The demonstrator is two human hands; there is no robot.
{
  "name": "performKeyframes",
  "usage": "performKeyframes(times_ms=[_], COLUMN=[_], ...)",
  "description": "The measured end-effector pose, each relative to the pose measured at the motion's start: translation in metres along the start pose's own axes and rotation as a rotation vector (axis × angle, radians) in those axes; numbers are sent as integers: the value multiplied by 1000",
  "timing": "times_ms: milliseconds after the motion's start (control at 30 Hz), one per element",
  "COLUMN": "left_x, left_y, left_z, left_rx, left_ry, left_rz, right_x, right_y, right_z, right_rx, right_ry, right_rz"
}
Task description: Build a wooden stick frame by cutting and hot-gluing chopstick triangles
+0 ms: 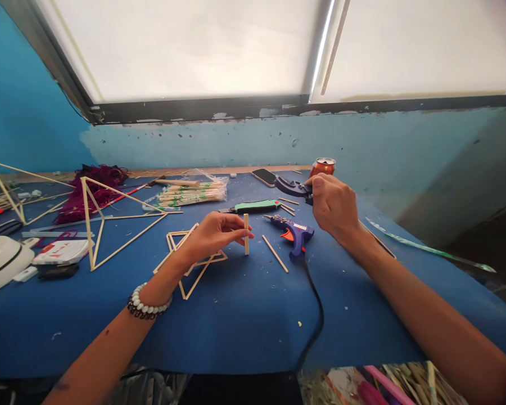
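- Left hand (213, 233)?
- Pinches short stick (246, 233) upright on blue table (236, 315), just beside flat stick frame (180, 284)
- Right hand (333, 205)?
- Closed round black cutters (293, 187); glue gun (293, 232) lies unheld
- Progress?
- Stick pyramid (87, 225) looks finished; flat frame seems partial

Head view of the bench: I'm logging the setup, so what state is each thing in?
left hand, shut on the stick
stick, upright, lower end on the table
right hand, shut on the black-handled tool
glue gun, lying down, unheld
phone, flat, screen dark
can, upright
stick pyramid, assembled, standing
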State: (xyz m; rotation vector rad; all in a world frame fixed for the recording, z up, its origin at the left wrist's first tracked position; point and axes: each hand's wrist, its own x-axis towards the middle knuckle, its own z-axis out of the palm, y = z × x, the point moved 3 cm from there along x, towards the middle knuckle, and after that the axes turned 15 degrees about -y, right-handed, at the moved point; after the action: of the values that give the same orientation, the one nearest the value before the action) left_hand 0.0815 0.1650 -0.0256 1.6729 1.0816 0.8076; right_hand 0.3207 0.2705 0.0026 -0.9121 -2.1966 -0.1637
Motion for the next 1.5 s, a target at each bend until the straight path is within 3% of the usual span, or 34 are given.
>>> performKeyframes(times_ms=[800,1500], left_x=[-5,-3], left_y=[4,-1], left_z=[4,3], left_rx=[120,29], left_ry=[-37,-13], left_rz=[43,24], right_x=[-2,-2], right_y=[0,0], right_z=[1,1], right_rx=[40,42], right_ry=[-95,-71], right_rz=[14,-8])
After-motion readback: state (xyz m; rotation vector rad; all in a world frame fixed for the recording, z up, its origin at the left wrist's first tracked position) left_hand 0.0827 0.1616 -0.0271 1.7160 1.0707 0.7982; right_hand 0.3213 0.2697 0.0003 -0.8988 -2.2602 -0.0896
